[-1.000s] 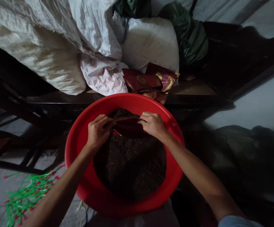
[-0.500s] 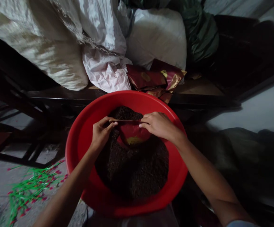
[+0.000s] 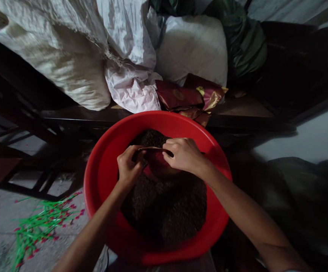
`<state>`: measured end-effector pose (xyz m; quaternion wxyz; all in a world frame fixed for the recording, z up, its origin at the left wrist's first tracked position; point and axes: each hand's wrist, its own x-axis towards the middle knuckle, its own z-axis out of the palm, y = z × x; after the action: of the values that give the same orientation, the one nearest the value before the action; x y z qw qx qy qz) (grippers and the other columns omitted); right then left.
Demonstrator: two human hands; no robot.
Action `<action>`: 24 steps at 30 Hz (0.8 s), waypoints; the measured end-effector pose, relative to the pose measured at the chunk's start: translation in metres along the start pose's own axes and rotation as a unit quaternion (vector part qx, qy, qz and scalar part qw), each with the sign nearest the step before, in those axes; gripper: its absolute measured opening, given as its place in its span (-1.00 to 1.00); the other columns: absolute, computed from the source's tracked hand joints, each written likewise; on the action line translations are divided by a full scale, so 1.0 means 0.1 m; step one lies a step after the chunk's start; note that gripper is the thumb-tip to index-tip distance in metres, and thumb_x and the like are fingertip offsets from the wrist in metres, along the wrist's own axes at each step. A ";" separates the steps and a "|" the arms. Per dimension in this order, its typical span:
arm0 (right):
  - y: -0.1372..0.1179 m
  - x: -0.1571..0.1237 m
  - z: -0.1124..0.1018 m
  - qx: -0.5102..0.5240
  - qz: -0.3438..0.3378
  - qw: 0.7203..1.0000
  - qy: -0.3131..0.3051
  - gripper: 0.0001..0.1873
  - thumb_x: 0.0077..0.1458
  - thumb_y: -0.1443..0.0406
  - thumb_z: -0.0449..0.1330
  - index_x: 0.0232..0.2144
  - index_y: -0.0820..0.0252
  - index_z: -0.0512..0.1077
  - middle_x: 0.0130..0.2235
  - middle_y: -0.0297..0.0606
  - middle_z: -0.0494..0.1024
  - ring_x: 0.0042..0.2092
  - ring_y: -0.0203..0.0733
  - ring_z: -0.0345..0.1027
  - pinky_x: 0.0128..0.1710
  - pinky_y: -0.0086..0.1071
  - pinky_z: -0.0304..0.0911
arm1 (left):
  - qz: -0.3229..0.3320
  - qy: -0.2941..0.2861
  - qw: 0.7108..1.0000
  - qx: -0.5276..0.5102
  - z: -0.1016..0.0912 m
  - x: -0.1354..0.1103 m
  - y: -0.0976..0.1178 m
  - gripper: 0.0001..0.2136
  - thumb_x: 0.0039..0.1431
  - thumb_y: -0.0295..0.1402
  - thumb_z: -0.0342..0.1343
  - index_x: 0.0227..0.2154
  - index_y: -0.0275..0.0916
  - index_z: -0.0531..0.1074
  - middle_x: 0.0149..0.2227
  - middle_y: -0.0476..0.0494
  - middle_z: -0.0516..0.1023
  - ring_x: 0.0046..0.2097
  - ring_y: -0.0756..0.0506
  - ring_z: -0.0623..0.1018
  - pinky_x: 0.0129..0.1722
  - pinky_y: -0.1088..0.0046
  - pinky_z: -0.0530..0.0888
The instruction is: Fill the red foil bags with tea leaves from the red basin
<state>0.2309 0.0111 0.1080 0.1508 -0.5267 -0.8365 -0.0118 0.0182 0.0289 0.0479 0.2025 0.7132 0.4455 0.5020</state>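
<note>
A dark red foil pouch [image 3: 160,165] is held by its top edge over a red plastic basin [image 3: 100,173]. My left hand [image 3: 130,164] pinches the left end of that edge, fingers closed. At the other end, my right hand [image 3: 182,155] grips the pouch, thumb below and fingers on top. Dark brown, crumbly loose material [image 3: 166,211] fills the basin's bottom, and the pouch hangs just above it or rests on it; I cannot tell which. The pouch's inside is hidden from me.
Behind the basin, more red-and-gold pouches [image 3: 179,96] lie on a dark wooden bench [image 3: 81,113]. White sacks [image 3: 192,49] and a dark green bag [image 3: 247,45] stand along it. Green strands with red tips [image 3: 43,223] are scattered on the floor at left.
Both hands have come closer together along the pouch's top edge, which now bows slightly. The pouch's yellow mark is now barely visible. The whole view has shifted a little.
</note>
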 end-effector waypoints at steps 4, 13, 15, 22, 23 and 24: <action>-0.13 0.14 0.03 -0.009 -0.092 0.996 -0.021 -0.81 0.36 0.34 0.17 -0.22 0.19 0.60 -0.22 -0.25 0.66 -0.25 -0.19 0.48 -0.32 -0.27 0.10 | 0.096 -0.081 0.992 -0.005 -0.10 0.09 -0.04 -0.89 0.35 -0.40 0.17 -0.21 -0.21 0.60 -0.26 -0.09 0.69 -0.24 -0.04 0.66 -0.19 0.50 0.55; -0.24 0.26 -0.09 -0.096 -0.192 0.973 -0.089 -0.80 0.37 0.34 0.14 -0.23 0.26 0.57 -0.23 -0.17 0.64 -0.26 -0.14 0.48 -0.40 -0.27 0.03 | 0.286 -0.085 0.942 0.152 -0.26 0.15 -0.07 -0.77 0.28 -0.53 0.02 -0.22 -0.25 0.59 -0.35 -0.15 0.68 -0.35 -0.09 0.66 -0.37 0.46 0.52; -0.29 0.28 -0.05 -0.103 -0.223 0.964 -0.104 -0.82 0.36 0.36 0.14 -0.22 0.28 0.56 -0.24 -0.15 0.64 -0.26 -0.13 0.48 -0.41 -0.26 0.05 | 0.291 -0.102 0.936 0.168 -0.30 0.13 -0.08 -0.69 0.22 -0.58 -0.01 -0.14 -0.24 0.61 -0.26 -0.15 0.72 -0.29 -0.10 0.69 -0.31 0.46 0.56; 0.61 -0.50 -0.11 -0.132 -0.219 0.966 -0.026 -0.62 0.39 0.49 -0.01 -0.36 0.19 0.53 -0.38 -0.19 0.58 -0.35 -0.18 0.39 -0.35 -0.24 0.16 | 0.310 -0.080 0.932 0.168 -0.42 0.05 -0.15 -0.63 0.18 -0.65 -0.01 -0.16 -0.18 0.62 -0.28 -0.01 0.74 -0.31 -0.02 0.71 -0.33 0.57 0.56; 0.90 -0.73 -0.18 -0.123 -0.199 0.972 -0.001 -0.60 0.42 0.44 0.00 -0.40 0.15 0.52 -0.42 -0.20 0.56 -0.39 -0.20 0.36 -0.37 -0.24 0.16 | 0.300 -0.070 0.935 0.174 -0.44 0.03 -0.16 -0.64 0.18 -0.65 -0.01 -0.17 -0.18 0.62 -0.30 0.00 0.74 -0.33 -0.01 0.71 -0.36 0.58 0.54; 1.19 -0.98 -0.28 -0.106 -0.163 0.980 0.034 -0.57 0.46 0.35 0.00 -0.45 0.12 0.50 -0.46 -0.21 0.53 -0.43 -0.23 0.33 -0.38 -0.24 0.15 | 0.285 -0.058 0.939 0.181 -0.47 0.02 -0.18 -0.66 0.18 -0.65 0.00 -0.19 -0.18 0.61 -0.32 0.01 0.73 -0.36 0.00 0.69 -0.40 0.58 0.52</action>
<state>0.3820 -0.0265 0.0924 0.1184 -0.3960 -0.8993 -0.1430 -0.0317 0.0323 0.0548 -0.0565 0.8626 0.2943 0.4076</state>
